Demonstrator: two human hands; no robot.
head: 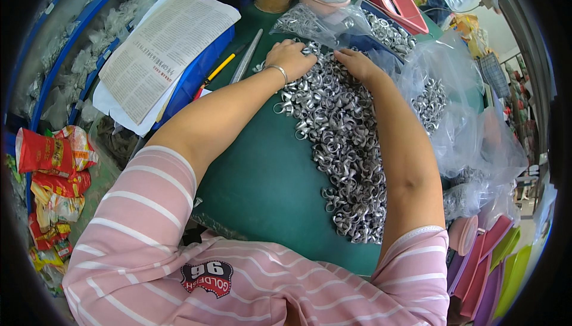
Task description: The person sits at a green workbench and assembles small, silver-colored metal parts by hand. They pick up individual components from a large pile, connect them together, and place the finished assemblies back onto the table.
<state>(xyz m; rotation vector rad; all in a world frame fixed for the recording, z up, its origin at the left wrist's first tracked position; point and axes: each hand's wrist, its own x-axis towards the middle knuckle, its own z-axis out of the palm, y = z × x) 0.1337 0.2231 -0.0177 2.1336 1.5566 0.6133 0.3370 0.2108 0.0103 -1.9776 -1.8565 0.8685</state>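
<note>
A long heap of silvery metal rings (339,120) runs across the green tabletop (259,174), from its far part down toward my body. My left hand (291,60), with a metal bangle (280,72) at the wrist, lies over the heap's far left end. Its fingers bend down among the rings, and their tips are partly hidden. On the far right side of the heap, my right hand (357,66) rests with its fingers stretched out and nothing visible held in it. My right forearm covers part of the heap's right edge.
Left of the heap lie a tapered metal ring mandrel (248,55), a yellow-handled tool (221,67) and a newspaper (167,44) over a blue bin (196,71). A ring-filled plastic bag (304,22), a blue tray of rings (389,31) and a pink basket (413,20) stand behind. Another bag (429,102) lies right.
</note>
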